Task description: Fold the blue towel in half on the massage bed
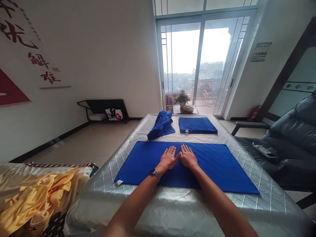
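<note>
A blue towel [212, 168] lies spread out flat across the silver quilted table cover [108, 177], a small white tag at its near left corner. My left hand [169, 158] rests palm down near the towel's middle, fingers stretched forward, a watch on the wrist. Beside it my right hand [188, 156] also lies flat on the cloth, the two thumbs close together. Neither hand holds anything. Farther back, a crumpled blue towel [161, 125] is on the left and a neat stack of folded blue towels [197, 125] on the right.
Yellow cloth [39, 197] lies heaped on a bed at the left. A dark padded chair [293, 138] with a white remote-like device [264, 150] stands at the right. Beyond the table are a small stand with a potted plant [182, 97] and a sliding glass door [181, 59].
</note>
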Demonstrator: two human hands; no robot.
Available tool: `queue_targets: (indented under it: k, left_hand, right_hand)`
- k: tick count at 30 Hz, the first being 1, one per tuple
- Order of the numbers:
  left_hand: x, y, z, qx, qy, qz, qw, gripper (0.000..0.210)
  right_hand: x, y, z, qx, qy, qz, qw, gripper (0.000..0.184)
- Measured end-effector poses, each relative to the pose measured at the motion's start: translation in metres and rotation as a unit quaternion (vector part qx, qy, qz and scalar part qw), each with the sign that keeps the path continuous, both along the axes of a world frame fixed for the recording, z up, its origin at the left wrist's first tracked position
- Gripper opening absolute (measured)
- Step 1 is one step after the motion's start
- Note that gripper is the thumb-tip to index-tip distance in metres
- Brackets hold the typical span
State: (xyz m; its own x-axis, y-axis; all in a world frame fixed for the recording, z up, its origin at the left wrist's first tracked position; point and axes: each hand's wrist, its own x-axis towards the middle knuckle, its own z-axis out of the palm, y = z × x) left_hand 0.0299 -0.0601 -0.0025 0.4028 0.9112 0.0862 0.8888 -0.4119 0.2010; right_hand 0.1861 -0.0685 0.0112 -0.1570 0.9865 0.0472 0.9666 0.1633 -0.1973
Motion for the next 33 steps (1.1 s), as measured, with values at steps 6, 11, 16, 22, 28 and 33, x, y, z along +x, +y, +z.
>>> queue_targets:
  k: [6, 11, 16, 22, 28, 33]
  left_hand:
    - [-0.112, -0.003, -0.003, 0.001, 0.047, 0.101, 0.994, 0.082]
    - [-0.214, -0.009, -0.020, 0.029, 0.063, 0.193, 0.979, 0.082]
    - [-0.252, -0.011, -0.029, 0.036, 0.047, 0.202, 0.978, 0.085]
    - [-0.241, -0.013, -0.027, 0.053, 0.023, 0.207, 0.977, 0.084]
    - [-0.244, -0.013, -0.028, 0.059, 0.042, 0.202, 0.977, 0.081]
    - [-0.229, -0.014, -0.009, 0.090, 0.062, 0.206, 0.972, 0.081]
  right_hand:
    - [-0.002, 0.003, -0.001, -0.006, 0.000, -0.009, 1.000, 0.063]
    - [-0.001, 0.004, -0.004, 0.008, -0.008, -0.008, 1.000, 0.063]
    - [-0.001, 0.003, -0.003, 0.011, -0.007, -0.006, 1.000, 0.061]
    - [-0.006, -0.014, 0.004, 0.099, -0.009, -0.042, 0.994, 0.058]
    - [-0.010, -0.057, 0.005, 0.044, -0.012, -0.021, 0.999, 0.062]
    - [-0.013, -0.074, -0.005, -0.002, -0.014, -0.014, 1.000, 0.064]
